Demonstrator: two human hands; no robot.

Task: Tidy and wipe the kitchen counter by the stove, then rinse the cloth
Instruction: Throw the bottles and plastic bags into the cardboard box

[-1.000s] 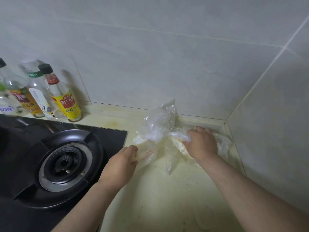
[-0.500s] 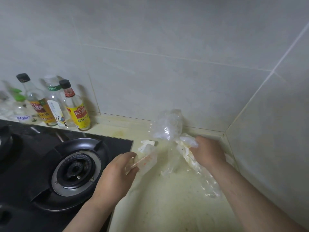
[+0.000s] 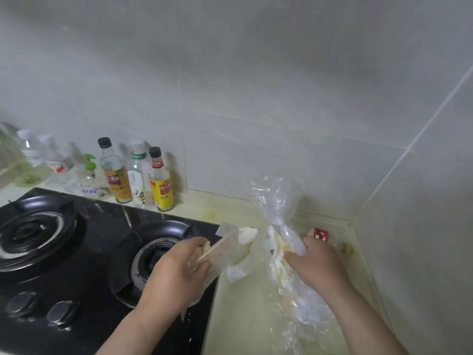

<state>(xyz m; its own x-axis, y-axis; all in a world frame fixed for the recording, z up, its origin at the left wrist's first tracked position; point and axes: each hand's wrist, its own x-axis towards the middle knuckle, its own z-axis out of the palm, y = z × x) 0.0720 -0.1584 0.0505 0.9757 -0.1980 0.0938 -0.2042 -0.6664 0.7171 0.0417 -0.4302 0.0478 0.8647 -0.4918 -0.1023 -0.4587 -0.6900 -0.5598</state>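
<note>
Your left hand (image 3: 176, 275) is hanging over the right edge of the stove (image 3: 76, 252), fingers (image 3: 195, 246) curled round a small zip-top bag (image 3: 230, 242) with something pale inside. The bag pokes out past your knuckles, up and away from the stove, and its other end trails under your palm.

Your right hand (image 3: 317, 270) is further right of the stove, over the yellowish surface (image 3: 243, 321), and those fingers (image 3: 294, 257) are closed round the middle of a big clear plastic bag (image 3: 277, 201). Its puffy top sticks up above your grip near the wall (image 3: 256, 98), and the crinkly tail drags down onto the surface beneath your wrist. There's creamy-white stuff bunched in it right where you're gripping.

The two bags are close, but I can't tell if they touch. Just past your right hand, in the corner far from the stove, a little red packet (image 3: 320, 234) and a small yellowish lump (image 3: 348, 249) sit on the surface. Behind the stove a row of bottles (image 3: 161, 180) stands along the wall.
</note>
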